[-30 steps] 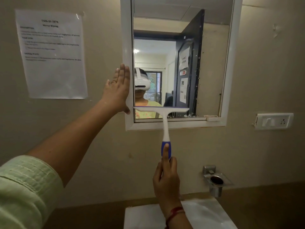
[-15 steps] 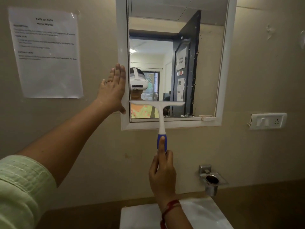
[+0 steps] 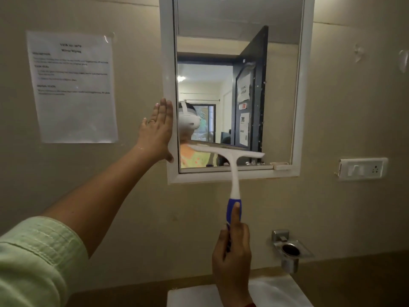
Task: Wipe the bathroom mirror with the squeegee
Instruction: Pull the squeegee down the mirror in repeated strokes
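Note:
A white-framed mirror (image 3: 239,41) hangs on the beige wall. My right hand (image 3: 232,258) grips the blue handle of a white squeegee (image 3: 233,165), index finger stretched up along the handle. The squeegee's blade lies across the lower part of the glass, tilted with its left end higher. My left hand (image 3: 158,131) is flat, fingers straight, pressed against the mirror's left frame edge. The glass reflects a person wearing a white headset and an open dark door.
A printed paper sheet (image 3: 73,87) is taped to the wall left of the mirror. A switch plate (image 3: 363,169) sits at the right. A metal holder (image 3: 290,251) juts from the wall above a white sink (image 3: 276,293).
The squeegee blade has tilted from level to slanted, its left end now higher. The view has shifted upward, showing more of the mirror. My left hand stays flat on the frame.

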### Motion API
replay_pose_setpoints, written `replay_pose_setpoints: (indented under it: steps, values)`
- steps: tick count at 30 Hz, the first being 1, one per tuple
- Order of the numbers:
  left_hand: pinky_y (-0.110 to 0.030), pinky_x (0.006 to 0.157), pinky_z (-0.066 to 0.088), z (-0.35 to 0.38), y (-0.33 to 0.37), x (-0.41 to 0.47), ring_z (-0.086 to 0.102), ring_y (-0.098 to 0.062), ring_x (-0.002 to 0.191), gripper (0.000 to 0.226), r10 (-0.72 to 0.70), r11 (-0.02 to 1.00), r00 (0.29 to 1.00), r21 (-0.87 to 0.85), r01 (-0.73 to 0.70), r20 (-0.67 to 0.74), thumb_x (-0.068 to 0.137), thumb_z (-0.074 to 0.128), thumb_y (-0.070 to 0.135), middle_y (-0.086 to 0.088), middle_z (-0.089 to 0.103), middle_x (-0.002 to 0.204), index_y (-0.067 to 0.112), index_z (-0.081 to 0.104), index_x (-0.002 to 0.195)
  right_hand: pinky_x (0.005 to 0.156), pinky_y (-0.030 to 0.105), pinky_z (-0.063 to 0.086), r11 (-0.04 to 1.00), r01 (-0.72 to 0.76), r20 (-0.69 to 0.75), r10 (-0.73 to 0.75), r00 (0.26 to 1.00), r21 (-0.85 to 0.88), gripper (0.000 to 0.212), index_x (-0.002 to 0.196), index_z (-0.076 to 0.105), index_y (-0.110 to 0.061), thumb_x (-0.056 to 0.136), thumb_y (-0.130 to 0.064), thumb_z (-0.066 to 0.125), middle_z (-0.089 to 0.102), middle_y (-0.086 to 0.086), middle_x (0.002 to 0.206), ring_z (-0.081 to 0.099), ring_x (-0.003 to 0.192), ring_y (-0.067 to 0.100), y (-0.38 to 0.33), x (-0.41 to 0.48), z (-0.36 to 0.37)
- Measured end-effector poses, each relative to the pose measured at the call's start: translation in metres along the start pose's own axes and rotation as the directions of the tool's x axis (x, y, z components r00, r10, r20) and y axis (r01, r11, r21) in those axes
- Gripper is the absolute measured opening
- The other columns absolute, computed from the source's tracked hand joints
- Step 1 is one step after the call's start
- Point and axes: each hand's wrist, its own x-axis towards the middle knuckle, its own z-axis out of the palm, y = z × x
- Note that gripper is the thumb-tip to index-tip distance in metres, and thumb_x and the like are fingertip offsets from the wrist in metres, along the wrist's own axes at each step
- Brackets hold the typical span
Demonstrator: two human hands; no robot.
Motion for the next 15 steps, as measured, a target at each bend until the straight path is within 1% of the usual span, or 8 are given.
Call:
replay_pose_setpoints:
  steps: [2, 3, 5, 7, 9, 11, 12, 15]
  values:
    - [-0.048, 0.117, 0.010, 0.000, 0.000, 0.000, -0.019, -0.027, 0.143, 0.146, 0.002, 1.000, 1.000, -0.009, -0.002, -0.008, 0.056, 0.085, 0.041, -0.010, -0.031, 0.151, 0.008, -0.031, 0.140, 0.055, 0.009, 0.043, 1.000, -0.007, -0.029, 0.007, 1.000, -0.006, 0.067, 0.142, 0.009, -0.046, 0.094, -0.015, 0.043, 0.042, -0.009, 0.088, 0.050, 0.070, 0.005, -0.006, 0.019, 0.003]
    - [-0.048, 0.116, 0.010, 0.000, 0.000, 0.000, -0.019, -0.027, 0.142, 0.146, 0.003, 1.000, 1.000, -0.011, -0.003, -0.010, 0.056, 0.084, 0.041, -0.010, -0.032, 0.151, 0.008, -0.031, 0.139, 0.055, 0.011, 0.044, 1.000, -0.012, -0.046, 0.012, 0.999, -0.007, 0.069, 0.141, 0.009, -0.047, 0.093, -0.013, 0.046, 0.043, -0.007, 0.088, 0.049, 0.069, 0.006, -0.009, 0.030, 0.005]
    - [-0.048, 0.116, 0.010, 0.001, 0.000, 0.000, -0.019, -0.028, 0.142, 0.146, 0.000, 1.000, 1.000, -0.008, 0.000, -0.014, 0.057, 0.084, 0.041, -0.010, -0.032, 0.151, 0.008, -0.033, 0.138, 0.052, 0.013, 0.043, 1.000, 0.014, -0.071, -0.016, 0.997, -0.016, 0.070, 0.141, 0.010, -0.044, 0.092, -0.010, 0.047, 0.044, -0.004, 0.089, 0.048, 0.066, 0.007, -0.018, 0.053, 0.008]
    - [-0.048, 0.116, 0.010, 0.003, 0.000, 0.001, -0.019, -0.028, 0.142, 0.147, -0.007, 1.000, 1.000, -0.008, 0.007, -0.016, 0.057, 0.084, 0.042, -0.010, -0.033, 0.151, 0.009, -0.034, 0.138, 0.049, 0.013, 0.041, 0.997, 0.078, -0.065, -0.079, 0.995, -0.022, 0.066, 0.142, 0.011, -0.041, 0.094, -0.012, 0.046, 0.044, -0.003, 0.093, 0.047, 0.064, 0.006, -0.027, 0.081, 0.013]
    - [-0.047, 0.116, 0.009, 0.003, -0.001, 0.002, -0.019, -0.028, 0.142, 0.147, -0.013, 1.000, 1.000, -0.012, 0.012, -0.025, 0.057, 0.084, 0.042, -0.009, -0.033, 0.150, 0.009, -0.035, 0.137, 0.052, 0.012, 0.040, 0.991, 0.129, -0.055, -0.131, 0.990, -0.033, 0.060, 0.143, 0.013, -0.036, 0.095, -0.016, 0.043, 0.046, -0.001, 0.098, 0.047, 0.064, 0.004, -0.036, 0.111, 0.019]
    - [-0.047, 0.116, 0.009, 0.003, 0.000, 0.003, -0.019, -0.028, 0.142, 0.148, -0.017, 1.000, 1.000, -0.010, 0.016, -0.025, 0.057, 0.084, 0.043, -0.010, -0.034, 0.150, 0.009, -0.036, 0.136, 0.055, 0.010, 0.038, 0.989, 0.138, -0.047, -0.140, 0.989, -0.046, 0.056, 0.143, 0.013, -0.033, 0.096, -0.019, 0.041, 0.049, 0.004, 0.101, 0.046, 0.065, 0.001, -0.044, 0.139, 0.027]
    - [-0.047, 0.116, 0.009, 0.004, 0.000, 0.003, -0.019, -0.029, 0.142, 0.148, -0.020, 1.000, 1.000, -0.009, 0.020, -0.022, 0.057, 0.084, 0.043, -0.010, -0.035, 0.149, 0.009, -0.037, 0.135, 0.056, 0.009, 0.037, 0.989, 0.142, -0.055, -0.144, 0.988, -0.042, 0.055, 0.143, 0.014, -0.032, 0.096, -0.019, 0.041, 0.050, 0.006, 0.102, 0.045, 0.065, 0.000, -0.048, 0.150, 0.029]
    - [-0.047, 0.116, 0.008, 0.007, -0.001, 0.004, -0.021, -0.029, 0.141, 0.148, -0.031, 0.999, 0.999, -0.024, 0.030, -0.033, 0.057, 0.084, 0.042, -0.008, -0.038, 0.147, 0.010, -0.040, 0.131, 0.058, 0.007, 0.035, 0.976, 0.215, -0.108, -0.217, 0.970, -0.031, 0.054, 0.141, 0.014, -0.032, 0.096, -0.019, 0.041, 0.051, 0.009, 0.101, 0.043, 0.066, -0.002, -0.064, 0.182, 0.038]
